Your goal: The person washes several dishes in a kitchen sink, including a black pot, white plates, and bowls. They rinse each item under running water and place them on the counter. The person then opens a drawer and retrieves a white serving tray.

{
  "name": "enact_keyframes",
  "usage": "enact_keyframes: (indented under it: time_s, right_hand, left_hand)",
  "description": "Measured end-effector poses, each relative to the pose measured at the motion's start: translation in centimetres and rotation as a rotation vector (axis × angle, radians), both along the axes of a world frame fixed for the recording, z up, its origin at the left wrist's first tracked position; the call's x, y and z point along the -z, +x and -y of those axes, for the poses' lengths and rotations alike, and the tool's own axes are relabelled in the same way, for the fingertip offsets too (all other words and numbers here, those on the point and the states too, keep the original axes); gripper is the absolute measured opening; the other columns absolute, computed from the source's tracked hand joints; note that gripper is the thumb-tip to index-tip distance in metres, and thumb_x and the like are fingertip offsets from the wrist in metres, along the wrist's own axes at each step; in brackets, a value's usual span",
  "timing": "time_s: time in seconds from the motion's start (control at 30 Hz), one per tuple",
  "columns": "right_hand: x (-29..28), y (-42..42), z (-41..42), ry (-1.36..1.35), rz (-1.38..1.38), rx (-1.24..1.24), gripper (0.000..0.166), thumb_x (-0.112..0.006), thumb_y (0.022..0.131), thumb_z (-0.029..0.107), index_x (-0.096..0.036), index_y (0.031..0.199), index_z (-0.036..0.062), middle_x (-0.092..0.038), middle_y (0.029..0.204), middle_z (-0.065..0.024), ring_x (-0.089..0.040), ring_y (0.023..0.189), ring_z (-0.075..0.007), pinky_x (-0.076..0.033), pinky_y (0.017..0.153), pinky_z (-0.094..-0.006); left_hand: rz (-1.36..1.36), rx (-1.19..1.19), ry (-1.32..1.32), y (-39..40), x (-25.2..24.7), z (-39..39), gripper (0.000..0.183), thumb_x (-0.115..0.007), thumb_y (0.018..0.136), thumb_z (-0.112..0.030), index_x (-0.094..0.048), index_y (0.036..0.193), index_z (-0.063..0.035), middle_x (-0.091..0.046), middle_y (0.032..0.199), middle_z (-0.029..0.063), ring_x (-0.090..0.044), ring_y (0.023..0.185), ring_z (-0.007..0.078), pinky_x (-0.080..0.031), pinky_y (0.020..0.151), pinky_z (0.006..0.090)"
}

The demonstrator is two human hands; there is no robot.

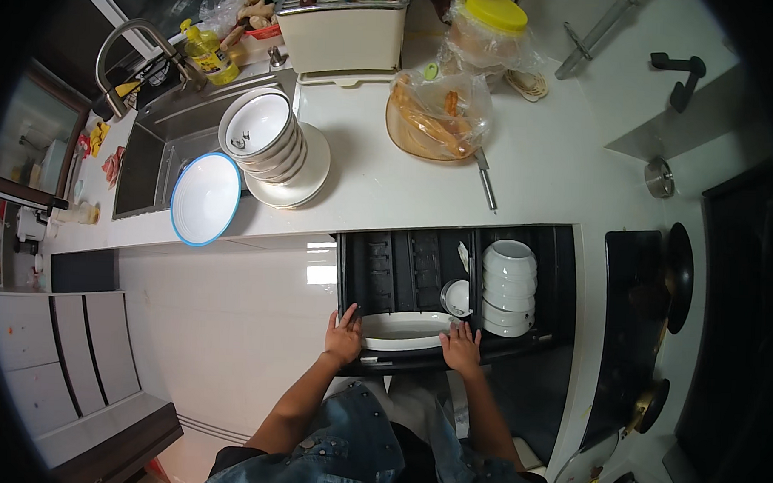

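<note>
An open black drawer with rack dividers extends below the white countertop. Along its front lies a long white oval dish. My left hand rests at the dish's left end, fingers extended over the drawer's edge. At the right end, my right hand touches or nearly touches the rim, fingers spread. Whether either hand grips the dish cannot be told. A small white bowl sits behind the dish, and stacked white bowls stand in the right compartment.
On the countertop, stacked bowls stand on plates beside the sink. A blue-rimmed bowl overhangs the front edge. A knife lies near bagged food. The cooktop is at the right.
</note>
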State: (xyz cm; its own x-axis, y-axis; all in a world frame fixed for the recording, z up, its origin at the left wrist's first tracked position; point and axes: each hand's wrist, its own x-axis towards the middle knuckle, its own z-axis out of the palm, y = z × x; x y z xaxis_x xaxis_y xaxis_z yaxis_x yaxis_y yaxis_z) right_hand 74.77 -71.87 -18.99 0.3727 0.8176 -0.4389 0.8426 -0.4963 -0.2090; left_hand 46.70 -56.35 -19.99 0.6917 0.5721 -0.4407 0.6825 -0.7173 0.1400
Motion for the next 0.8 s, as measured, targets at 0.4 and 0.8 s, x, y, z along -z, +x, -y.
enact_keyframes:
  time_s: [0.4, 0.8]
  right_hand:
    - [0.7, -0.1, 0.5, -0.138, -0.061, -0.009, 0.067, -0.029, 0.095, 0.051, -0.031, 0.143, 0.0042, -0.031, 0.147, -0.0211, -0.023, 0.139, -0.0328, -0.009, 0.112, -0.0549]
    - [1.0, 0.3, 0.4, 0.109, -0.072, -0.071, 0.055, -0.040, 0.095, 0.040, -0.046, 0.132, -0.0005, -0.040, 0.140, -0.0232, -0.029, 0.135, -0.0345, -0.018, 0.110, -0.0525]
  left_hand:
    - [-0.032, -0.190, -0.064, -1.2, 0.6, 3.6, 0.048, -0.037, 0.094, -0.026, -0.042, 0.137, -0.0050, -0.040, 0.145, 0.0067, 0.000, 0.145, 0.0172, -0.011, 0.112, 0.0540]
    - [0.197, -0.378, 0.000, 1.7, -1.9, 4.6, 0.038, -0.044, 0.093, -0.021, -0.052, 0.127, -0.0050, -0.053, 0.132, 0.0093, -0.036, 0.135, 0.0239, -0.024, 0.109, 0.0500]
